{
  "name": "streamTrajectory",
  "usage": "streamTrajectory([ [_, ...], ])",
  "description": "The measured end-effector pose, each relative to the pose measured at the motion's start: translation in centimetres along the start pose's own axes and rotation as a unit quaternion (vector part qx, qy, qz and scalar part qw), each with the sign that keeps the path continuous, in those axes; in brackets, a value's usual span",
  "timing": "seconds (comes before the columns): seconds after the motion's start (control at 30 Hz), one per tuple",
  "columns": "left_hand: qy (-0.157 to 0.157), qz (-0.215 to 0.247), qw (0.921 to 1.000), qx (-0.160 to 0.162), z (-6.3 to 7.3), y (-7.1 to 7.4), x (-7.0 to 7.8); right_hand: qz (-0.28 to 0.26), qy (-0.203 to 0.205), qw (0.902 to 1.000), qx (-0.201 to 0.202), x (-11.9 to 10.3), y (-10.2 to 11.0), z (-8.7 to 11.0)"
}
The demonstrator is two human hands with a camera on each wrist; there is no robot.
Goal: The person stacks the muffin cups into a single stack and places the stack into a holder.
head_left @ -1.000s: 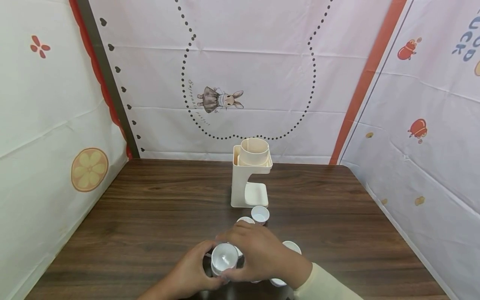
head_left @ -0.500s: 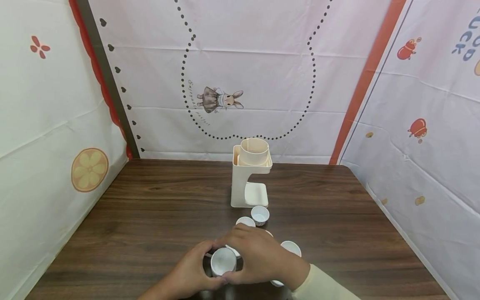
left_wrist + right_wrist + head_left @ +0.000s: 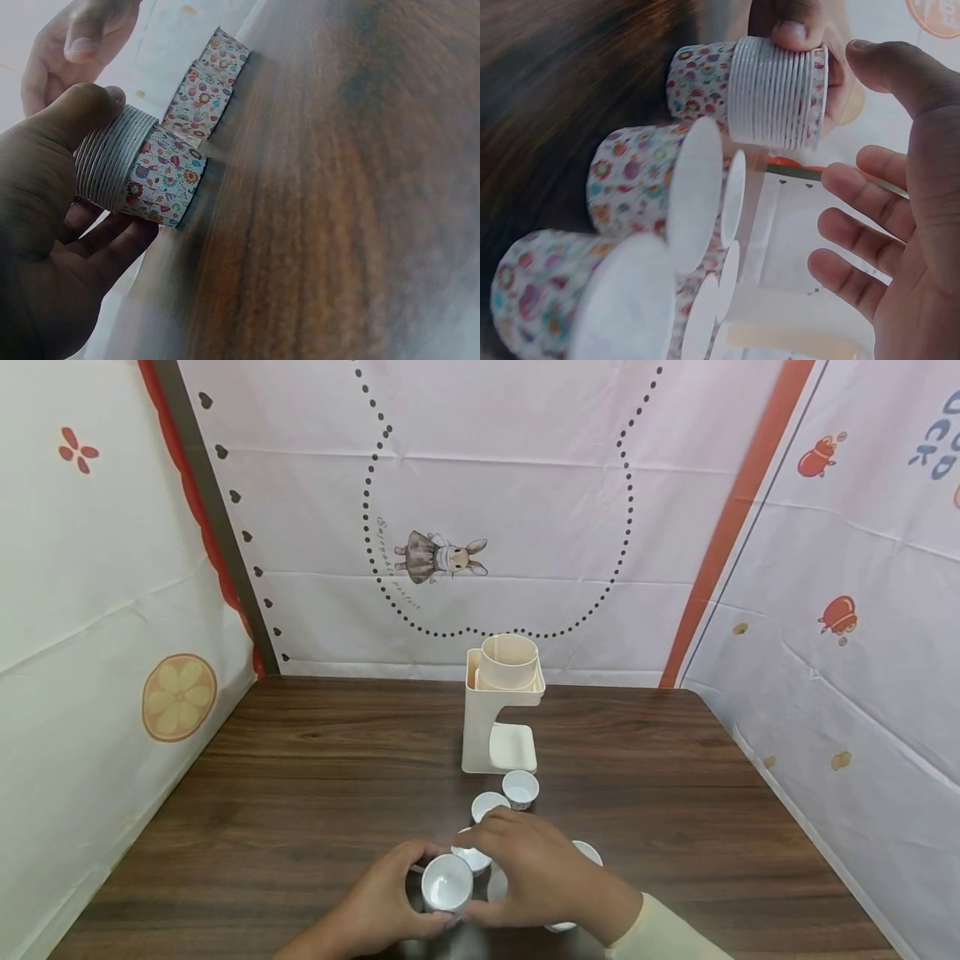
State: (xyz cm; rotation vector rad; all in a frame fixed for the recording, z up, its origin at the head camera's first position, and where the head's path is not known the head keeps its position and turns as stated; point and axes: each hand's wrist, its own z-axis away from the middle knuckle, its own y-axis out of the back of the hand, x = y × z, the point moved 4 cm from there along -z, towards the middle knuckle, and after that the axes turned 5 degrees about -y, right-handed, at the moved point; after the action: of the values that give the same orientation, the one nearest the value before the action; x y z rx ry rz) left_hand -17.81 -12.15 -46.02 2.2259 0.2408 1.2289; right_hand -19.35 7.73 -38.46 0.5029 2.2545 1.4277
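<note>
On the left, we see the left hand curled round an upright stack of nested floral-printed white paper cups, thumb on one side and fingers on the other — likely to keep the layers together. Whether its base touches the brown wood-grain table we cannot tell. Next, single floral paper cups stand mouth up, probably so they stay steady, near a cream C-shaped plastic stand. Farther right, the right hand holds nothing — fingers apart beside the stack, perhaps leaving it room.
</note>
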Motion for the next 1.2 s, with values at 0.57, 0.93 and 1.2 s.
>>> streamTrajectory([
  [0.57,-0.006,-0.019,0.9998,0.006,-0.1,-0.1,0.1,0.053,-0.03,0.998,-0.012,2.0,-0.4,3.4],
  [0.93,-0.002,-0.017,0.9998,0.008,-0.1,0.0,0.1,0.071,-0.04,0.9964,-0.023,2.5,-0.9,4.4],
  [1.2,-0.002,-0.017,0.9998,0.007,-0.1,-0.1,0.0,0.096,-0.03,0.9948,-0.017,2.6,-1.4,4.6],
])
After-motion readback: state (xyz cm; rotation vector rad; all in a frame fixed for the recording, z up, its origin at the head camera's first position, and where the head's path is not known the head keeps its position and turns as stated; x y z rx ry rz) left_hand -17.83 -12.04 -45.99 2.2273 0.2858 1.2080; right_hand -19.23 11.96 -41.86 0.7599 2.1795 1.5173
